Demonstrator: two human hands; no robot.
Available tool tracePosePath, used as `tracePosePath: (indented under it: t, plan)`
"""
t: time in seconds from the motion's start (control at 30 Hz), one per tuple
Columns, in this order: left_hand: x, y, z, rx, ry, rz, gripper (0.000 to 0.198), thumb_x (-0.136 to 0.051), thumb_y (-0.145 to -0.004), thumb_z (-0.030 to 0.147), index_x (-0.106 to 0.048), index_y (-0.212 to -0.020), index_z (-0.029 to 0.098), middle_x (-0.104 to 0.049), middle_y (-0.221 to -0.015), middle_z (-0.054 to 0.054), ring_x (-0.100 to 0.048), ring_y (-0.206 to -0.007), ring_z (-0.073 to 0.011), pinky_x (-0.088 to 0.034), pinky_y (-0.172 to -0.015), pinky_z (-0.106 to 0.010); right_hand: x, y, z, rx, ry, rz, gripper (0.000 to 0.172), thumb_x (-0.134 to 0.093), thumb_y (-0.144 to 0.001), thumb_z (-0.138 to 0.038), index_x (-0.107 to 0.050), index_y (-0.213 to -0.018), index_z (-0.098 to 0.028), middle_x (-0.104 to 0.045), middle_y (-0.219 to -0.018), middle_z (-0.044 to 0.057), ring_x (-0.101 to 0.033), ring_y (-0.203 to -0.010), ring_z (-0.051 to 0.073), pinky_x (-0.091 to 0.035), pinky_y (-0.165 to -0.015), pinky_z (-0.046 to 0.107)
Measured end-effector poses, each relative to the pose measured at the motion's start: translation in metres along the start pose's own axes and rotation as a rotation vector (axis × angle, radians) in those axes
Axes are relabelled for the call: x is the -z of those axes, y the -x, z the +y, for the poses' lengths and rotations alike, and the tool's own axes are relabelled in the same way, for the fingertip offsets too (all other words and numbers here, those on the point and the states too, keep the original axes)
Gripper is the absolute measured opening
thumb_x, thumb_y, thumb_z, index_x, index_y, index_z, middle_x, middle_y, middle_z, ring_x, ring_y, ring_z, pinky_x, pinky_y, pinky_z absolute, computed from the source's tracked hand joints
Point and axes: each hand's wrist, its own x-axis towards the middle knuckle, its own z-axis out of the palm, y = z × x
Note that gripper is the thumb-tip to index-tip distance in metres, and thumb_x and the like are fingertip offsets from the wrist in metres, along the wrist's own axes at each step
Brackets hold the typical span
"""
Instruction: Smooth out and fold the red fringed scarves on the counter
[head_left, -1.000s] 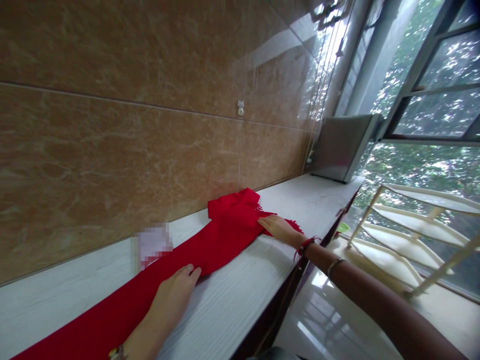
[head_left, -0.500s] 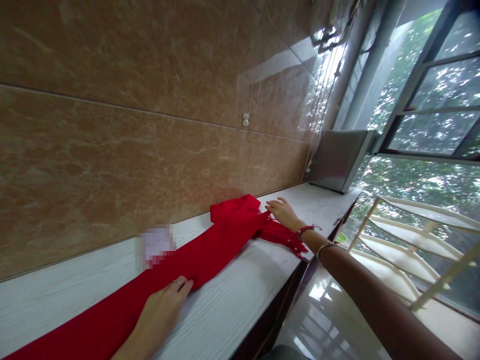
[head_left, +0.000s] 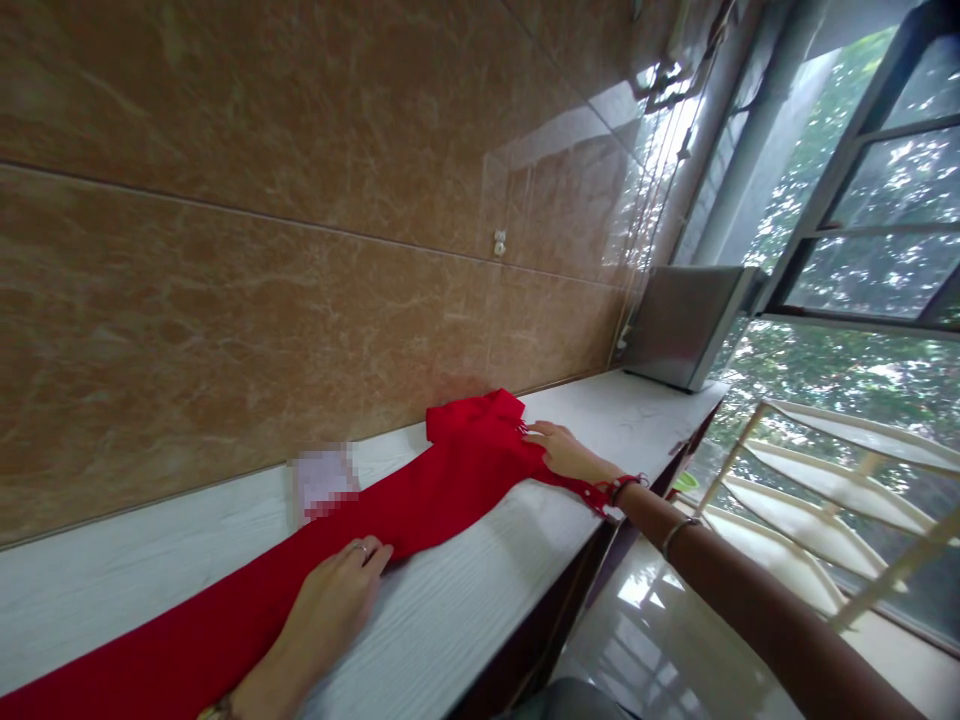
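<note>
A long red scarf (head_left: 457, 480) stretches diagonally along the white countertop, with its far end folded over on itself. White-flecked fringe shows beside my right hand (head_left: 566, 455). That hand is closed on the scarf's far end, its fingertips on the cloth and its wrist above the fringe. Closer to me, my left hand (head_left: 337, 590) has its fingers curled together on the scarf's near edge; the thumb is hidden. A ring is on one left finger, and a red bracelet and a bangle are on my right wrist and forearm.
The white countertop (head_left: 465, 580) runs along a brown marble-tiled wall (head_left: 262, 330). A pale blurred-out square (head_left: 322, 480) lies behind the scarf. At the counter's far end stands a grey metal box-shaped appliance (head_left: 679, 320). A cream tiered shelf (head_left: 817, 510) stands right, by the window.
My right hand has come down from spread fingers above the fringe onto the scarf's end. Some fringe is now covered. My left hand stays at the near edge; the view has shifted slightly.
</note>
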Motion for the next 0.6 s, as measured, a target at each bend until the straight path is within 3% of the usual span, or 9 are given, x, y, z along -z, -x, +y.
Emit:
tracePosePath:
  t: [0.13, 0.23, 0.33, 0.47, 0.6]
  plan:
    - [0.004, 0.003, 0.003, -0.043, 0.011, 0.029, 0.034, -0.036, -0.082, 0.008, -0.058, -0.107, 0.016, -0.06, -0.109, -0.011, -0.055, -0.1, -0.0223, -0.044, -0.087, -0.036, 0.006, -0.011, -0.08, 0.341, -0.273, 0.044, 0.048, -0.044, -0.074, -0.008, -0.05, -0.121, -0.019, -0.046, -0.129, 0.006, -0.035, -0.121, 0.019, -0.024, -0.103, 0.04]
    - [0.007, 0.011, 0.002, -0.077, -0.008, 0.044, 0.031, -0.039, -0.081, 0.005, -0.059, -0.102, 0.016, -0.061, -0.104, -0.01, -0.056, -0.096, -0.0216, -0.045, -0.083, -0.035, 0.007, -0.016, -0.146, 0.487, -0.467, 0.025, 0.04, -0.043, -0.081, -0.015, -0.049, -0.121, -0.015, -0.048, -0.127, 0.009, -0.039, -0.119, 0.017, -0.03, -0.101, 0.036]
    - [0.008, 0.024, -0.004, -0.071, -0.046, 0.058, 0.027, -0.043, -0.079, 0.005, -0.059, -0.098, 0.016, -0.061, -0.1, -0.009, -0.057, -0.092, -0.0217, -0.047, -0.078, -0.035, 0.007, -0.017, -0.195, 0.593, -0.601, -0.024, 0.036, -0.044, -0.084, -0.019, -0.051, -0.119, -0.015, -0.05, -0.125, 0.01, -0.043, -0.116, 0.016, -0.034, -0.099, 0.032]
    - [0.007, 0.044, -0.018, -0.048, -0.082, 0.096, 0.022, -0.045, -0.081, 0.009, -0.059, -0.096, 0.016, -0.062, -0.095, -0.008, -0.057, -0.086, -0.0201, -0.047, -0.074, -0.033, 0.004, -0.01, -0.224, 0.65, -0.661, -0.026, 0.04, -0.054, -0.08, -0.025, -0.051, -0.119, -0.014, -0.053, -0.122, 0.01, -0.046, -0.113, 0.017, -0.036, -0.097, 0.031]
    - [0.01, 0.051, -0.024, 0.009, -0.051, 0.11, 0.015, -0.045, -0.083, 0.017, -0.06, -0.087, 0.017, -0.061, -0.086, -0.006, -0.057, -0.079, -0.0181, -0.046, -0.07, -0.03, -0.006, 0.001, -0.229, 0.619, -0.587, 0.119, 0.031, -0.057, -0.078, -0.022, -0.059, -0.108, -0.013, -0.059, -0.113, 0.01, -0.051, -0.107, 0.019, -0.04, -0.094, 0.033]
